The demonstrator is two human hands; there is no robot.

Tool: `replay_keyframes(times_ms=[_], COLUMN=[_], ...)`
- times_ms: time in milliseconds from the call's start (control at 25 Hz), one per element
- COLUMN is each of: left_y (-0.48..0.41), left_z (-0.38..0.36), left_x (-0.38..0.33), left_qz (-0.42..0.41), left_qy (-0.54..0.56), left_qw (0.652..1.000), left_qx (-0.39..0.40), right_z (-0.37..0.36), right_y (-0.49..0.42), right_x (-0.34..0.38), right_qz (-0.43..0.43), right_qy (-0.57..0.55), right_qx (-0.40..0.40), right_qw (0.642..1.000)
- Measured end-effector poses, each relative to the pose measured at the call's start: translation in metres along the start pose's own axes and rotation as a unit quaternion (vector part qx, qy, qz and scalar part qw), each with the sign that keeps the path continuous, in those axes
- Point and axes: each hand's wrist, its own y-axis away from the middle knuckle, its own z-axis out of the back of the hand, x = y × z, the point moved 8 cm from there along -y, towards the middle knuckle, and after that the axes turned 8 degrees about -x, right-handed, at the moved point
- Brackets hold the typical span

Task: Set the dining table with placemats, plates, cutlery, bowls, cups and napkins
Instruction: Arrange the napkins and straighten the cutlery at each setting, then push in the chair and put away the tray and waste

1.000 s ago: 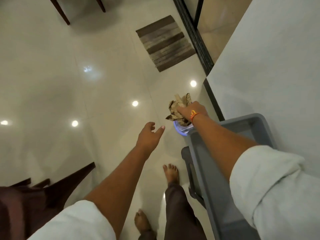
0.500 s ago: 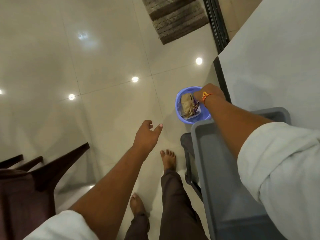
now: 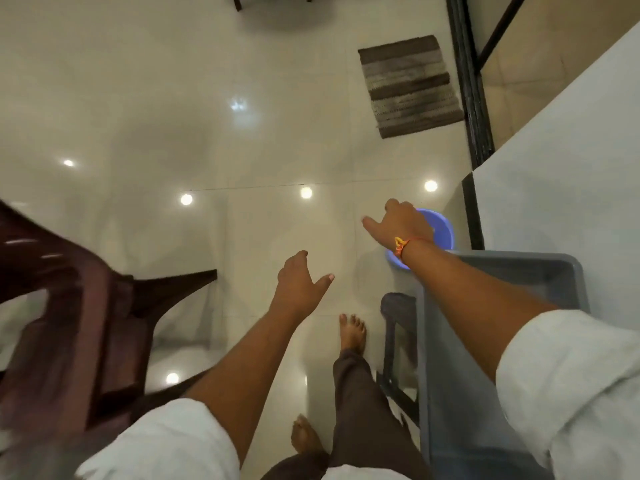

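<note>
No readable text, labels, brands, numbers or signs anywhere in view.

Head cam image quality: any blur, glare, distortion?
Head view: motion blur smears the brown chair at left; the glossy floor reflects round ceiling-light spots; wide-angle lens bends the black door frame; both hands, left and right, reasonably sharp.
</note>
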Motion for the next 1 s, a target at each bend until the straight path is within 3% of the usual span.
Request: replay_keyframes(times_ms=[40, 200, 440, 680, 1000], left_y=[0.017, 0.103, 0.269, 0.425, 0.583], left_z=[0.013, 0.058, 0.083, 0.062, 0.016], left_x=[0.014, 0.100, 0.266, 0.373, 0.412], left_qz=[-0.003, 0.019, 0.111, 0.242, 0.377], left_qy=[-0.006, -0.020, -0.012, 0.061, 0.116], left_qw=[1.000, 0.997, 0.984, 0.943, 0.854], left_qx=[-0.014, -0.069, -0.138, -0.221, -0.338], right_z=[0.019, -0.040, -0.122, -0.169, -0.204], right_y=[0.052, 0.183, 0.389, 0.548, 0.687], right_x=[0.008, 0.108, 0.181, 0.218, 0.208], right_qz=[0.024, 0.163, 0.325, 0.493, 0.660], right_qy=[-0.020, -0.004, 0.098, 0.182, 0.216], right_qx=[0.011, 0.068, 0.108, 0.099, 0.107], right_qw=[0.999, 0.984, 0.934, 0.845, 0.712])
